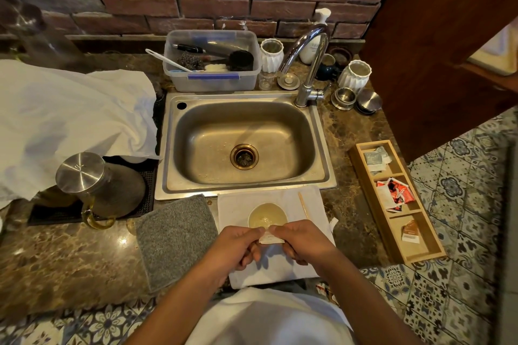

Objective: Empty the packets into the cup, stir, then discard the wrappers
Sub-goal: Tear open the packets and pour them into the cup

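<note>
Head-camera view over a marble kitchen counter: a person's left hand (238,245) and right hand (301,241) meet just in front of the body, each pinching one end of a small pale packet (270,238) between thumb and curled fingers, the packet stretched flat between them. Directly beyond the knuckles of both hands stands a white cup (267,215) holding a pale yellowish liquid; the packet sits just at its near rim, and whether it touches the rim cannot be told. Cup and hands are over a white cloth (316,204) spread on the counter, and a thin wooden stir stick (303,204) lies on that cloth just beyond the right hand. A grey mat (173,238) lies flat beside the left hand, touching the white cloth's edge. Well to the outside of the right hand, a wooden tray (437,255) with three compartments sits on the counter, holding silver packets in the farthest section, red-and-white ones in the middle and a brown-and-white one in the nearest. Farther beyond the cup is a steel sink (196,134) with a chrome tap (311,64). Off past the left hand, a glass jug with a steel lid (81,172) stands on a dark mat.
</note>
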Demonstrator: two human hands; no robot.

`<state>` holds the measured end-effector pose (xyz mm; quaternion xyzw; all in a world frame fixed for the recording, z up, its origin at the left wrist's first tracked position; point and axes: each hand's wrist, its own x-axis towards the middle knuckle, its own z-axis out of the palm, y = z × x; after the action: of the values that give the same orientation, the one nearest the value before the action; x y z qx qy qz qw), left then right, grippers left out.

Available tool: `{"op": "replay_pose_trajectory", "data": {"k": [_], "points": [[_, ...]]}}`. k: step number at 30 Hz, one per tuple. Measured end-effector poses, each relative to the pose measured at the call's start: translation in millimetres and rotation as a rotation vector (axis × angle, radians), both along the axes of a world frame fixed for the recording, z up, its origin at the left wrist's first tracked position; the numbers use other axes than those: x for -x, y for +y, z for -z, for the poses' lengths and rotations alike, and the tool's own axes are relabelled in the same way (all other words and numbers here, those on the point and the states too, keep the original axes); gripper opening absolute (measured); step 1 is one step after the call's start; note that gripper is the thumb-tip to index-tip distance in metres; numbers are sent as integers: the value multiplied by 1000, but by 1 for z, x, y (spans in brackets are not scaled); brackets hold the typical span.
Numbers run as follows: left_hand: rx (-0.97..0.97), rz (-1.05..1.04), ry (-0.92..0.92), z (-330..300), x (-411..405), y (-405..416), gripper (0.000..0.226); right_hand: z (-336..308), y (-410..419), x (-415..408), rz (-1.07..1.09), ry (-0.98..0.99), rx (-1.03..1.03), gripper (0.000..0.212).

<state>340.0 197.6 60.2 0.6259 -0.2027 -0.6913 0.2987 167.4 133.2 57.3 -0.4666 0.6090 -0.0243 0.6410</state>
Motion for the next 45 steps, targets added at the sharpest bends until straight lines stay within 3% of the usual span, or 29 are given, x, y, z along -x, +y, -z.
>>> {"op": "replay_pose_trajectory", "data": {"k": [35, 40, 45], "points": [[-2, -45, -13, 7, -1, 1, 42, -2, 2, -2, -32, -25, -11, 38], [24, -34, -25, 8, -2, 1, 42, -7, 1, -1, -1, -107, -36, 38], [39, -21, -36, 7, -3, 0, 42, -8, 0, -3, 47, -65, -1, 39]]}}
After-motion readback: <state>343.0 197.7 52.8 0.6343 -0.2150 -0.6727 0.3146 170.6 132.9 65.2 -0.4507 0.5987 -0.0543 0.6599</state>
